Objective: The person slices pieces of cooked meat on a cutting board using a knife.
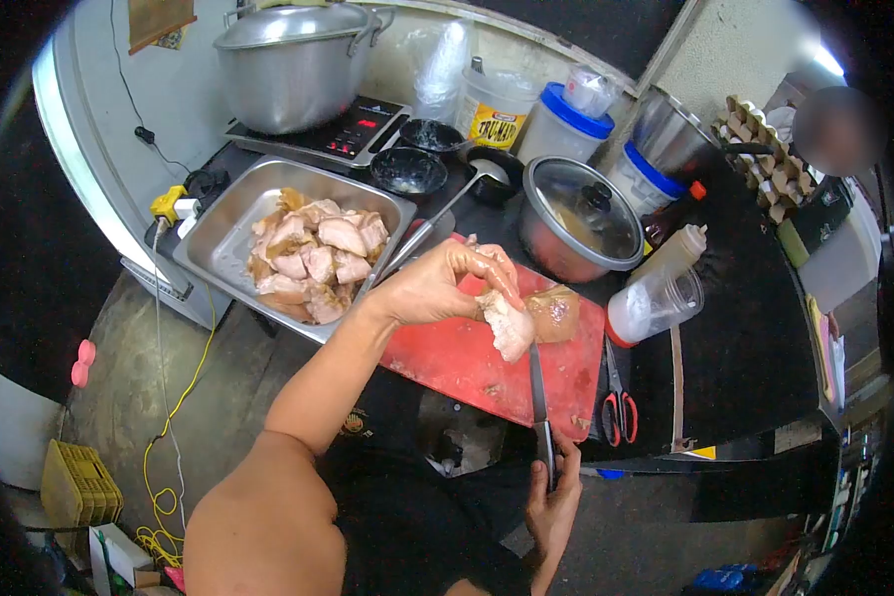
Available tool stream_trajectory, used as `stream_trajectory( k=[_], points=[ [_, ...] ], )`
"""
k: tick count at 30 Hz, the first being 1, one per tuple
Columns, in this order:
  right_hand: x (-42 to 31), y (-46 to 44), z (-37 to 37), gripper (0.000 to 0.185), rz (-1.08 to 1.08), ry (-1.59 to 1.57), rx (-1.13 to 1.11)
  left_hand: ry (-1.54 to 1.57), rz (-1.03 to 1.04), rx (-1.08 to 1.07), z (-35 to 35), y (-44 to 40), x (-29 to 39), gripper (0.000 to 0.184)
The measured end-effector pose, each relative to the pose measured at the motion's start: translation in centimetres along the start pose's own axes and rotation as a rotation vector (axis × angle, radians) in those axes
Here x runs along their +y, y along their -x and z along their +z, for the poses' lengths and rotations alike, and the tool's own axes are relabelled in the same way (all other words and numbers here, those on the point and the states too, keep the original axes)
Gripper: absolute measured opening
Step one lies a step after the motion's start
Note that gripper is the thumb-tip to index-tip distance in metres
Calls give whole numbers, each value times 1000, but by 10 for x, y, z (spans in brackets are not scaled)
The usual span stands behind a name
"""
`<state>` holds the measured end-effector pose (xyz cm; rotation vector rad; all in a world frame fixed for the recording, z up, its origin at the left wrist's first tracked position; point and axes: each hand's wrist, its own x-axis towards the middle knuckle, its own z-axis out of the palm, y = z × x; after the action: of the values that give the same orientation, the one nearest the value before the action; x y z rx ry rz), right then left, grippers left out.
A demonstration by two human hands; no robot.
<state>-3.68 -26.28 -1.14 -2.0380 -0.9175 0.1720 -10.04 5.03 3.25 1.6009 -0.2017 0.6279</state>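
Note:
My left hand [447, 283] is closed on a pale piece of cooked meat [509, 328], held above the red cutting board [447, 358]. My right hand [554, 502] grips the handle of a knife [538, 392], whose blade points away from me across the board, its tip close to the held meat. A browned chunk of meat [552, 315] lies on the board just right of the held piece. Left of the board, a steel tray [223, 253] holds a heap of meat pieces [318, 248].
Red-handled scissors [620, 412] and a clear plastic container [651, 308] are right of the board. A lidded pot [581, 219], black bowls [408, 171] and a ladle [422, 233] sit behind it. A large pot [293, 70] stands on an induction cooker [348, 129]. Another person [836, 129] is at far right.

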Motion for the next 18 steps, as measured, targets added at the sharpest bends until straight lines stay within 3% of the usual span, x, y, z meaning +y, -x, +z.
stream_trajectory(
  k=[4, 7, 10, 13, 16, 18],
  points=[
    [1, 0, -1, 41, -3, 4, -3, -51, -11, 15, -2, -1, -3, 22],
    [-3, 0, -3, 42, 60, 6, -31, -196, -169, 173, -1, 1, -20, 20],
    [1, -2, 0, 43, 12, -25, -5, -843, -372, 288, 1, -1, -30, 19],
    [-5, -1, -5, 44, 105, -6, -38, -1347, -53, 459, 0, 4, -68, 23],
    [-5, -2, -8, 43, 137, 7, -28, -1304, -287, 225, 5, 12, -70, 30],
    [-3, -1, -10, 42, 153, -1, -14, -1258, -267, 195, 10, 9, -63, 28]
  ],
)
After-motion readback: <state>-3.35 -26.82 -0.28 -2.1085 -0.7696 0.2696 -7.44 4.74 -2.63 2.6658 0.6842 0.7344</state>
